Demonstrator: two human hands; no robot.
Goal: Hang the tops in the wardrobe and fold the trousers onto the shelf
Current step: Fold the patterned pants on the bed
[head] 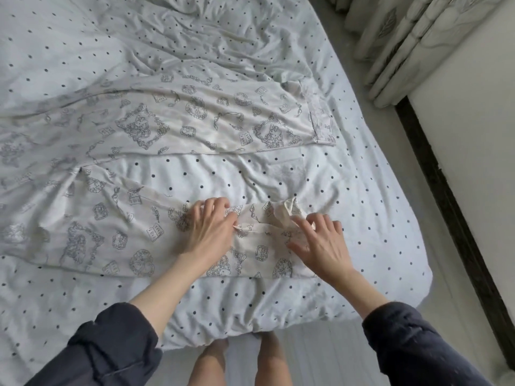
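A bed (195,37) covered with a pale, dark-dotted sheet fills most of the view; the sheet is creased throughout. Grey floor (334,363) is seen below the bed's near edge and along its right side. Pleated, leaf-patterned curtains (404,37) hang at the upper right, and a pale wall with a dark skirting board (451,218) runs diagonally down the right edge.

One pair of trousers (172,118), cream with a grey line-drawn print, is spread across the bed with its two legs laid toward the right. The far leg lies flat, its hem near the bed's right edge. The near leg ends close to the rounded near-right corner of the mattress, and its hem is crumpled and partly turned up. A strip of bare sheet is left between the two legs, and open sheet is left beyond the far leg.

Two hands are seen, both on the near leg. The left hand (209,232) is laid on the fabric with its fingertips pinching a small fold. The right hand (320,243) is pressed on the cloth beside the raised hem, fingers spread; whether any cloth is pinched cannot be told. Two dark sleeves (111,352) are pushed up the forearms.
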